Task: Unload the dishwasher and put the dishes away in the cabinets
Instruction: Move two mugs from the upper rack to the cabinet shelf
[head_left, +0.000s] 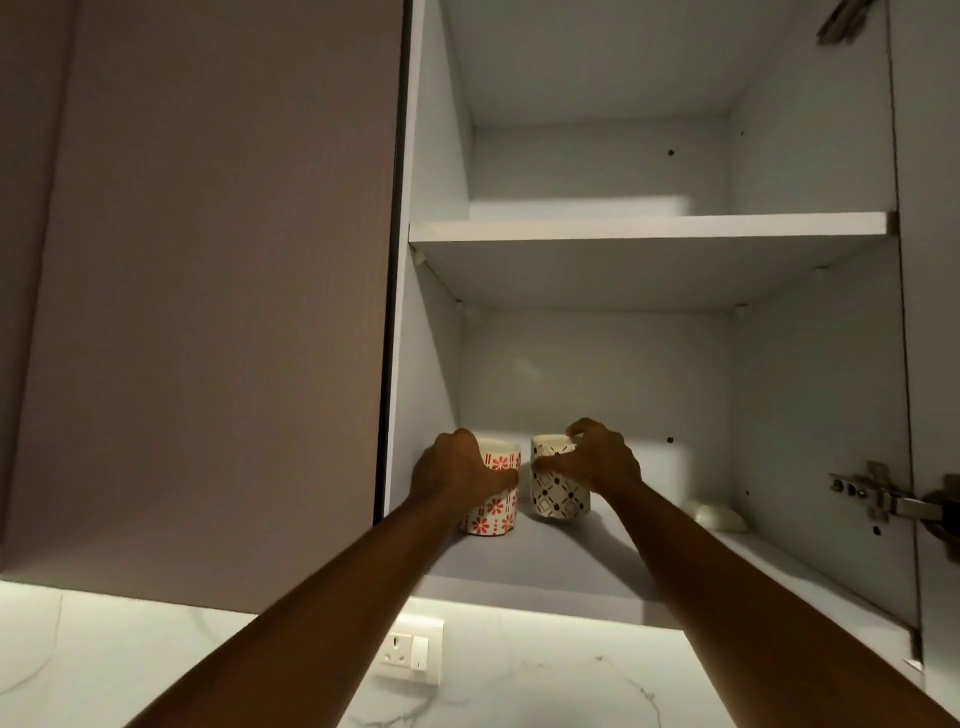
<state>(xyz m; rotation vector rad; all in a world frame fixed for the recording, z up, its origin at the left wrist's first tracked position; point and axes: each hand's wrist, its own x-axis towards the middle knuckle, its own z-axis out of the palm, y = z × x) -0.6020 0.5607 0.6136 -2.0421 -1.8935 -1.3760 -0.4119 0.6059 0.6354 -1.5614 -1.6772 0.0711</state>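
Both bare arms reach up and forward, nearly parallel, the left hand (457, 470) with fingers curled in a wrapping grip, the right hand (592, 462) pinching with thumb and fingertips.

Lower shelf (571, 566): red-patterned cup (493, 512) and dark-patterned cup (558, 499) stand upright, just beside each other, at the left front. Bare floor to their right up to a small white object (719, 514) near the right wall. Hinge (872, 496) projects from the right wall; upper shelf (649, 226) caps the headroom.
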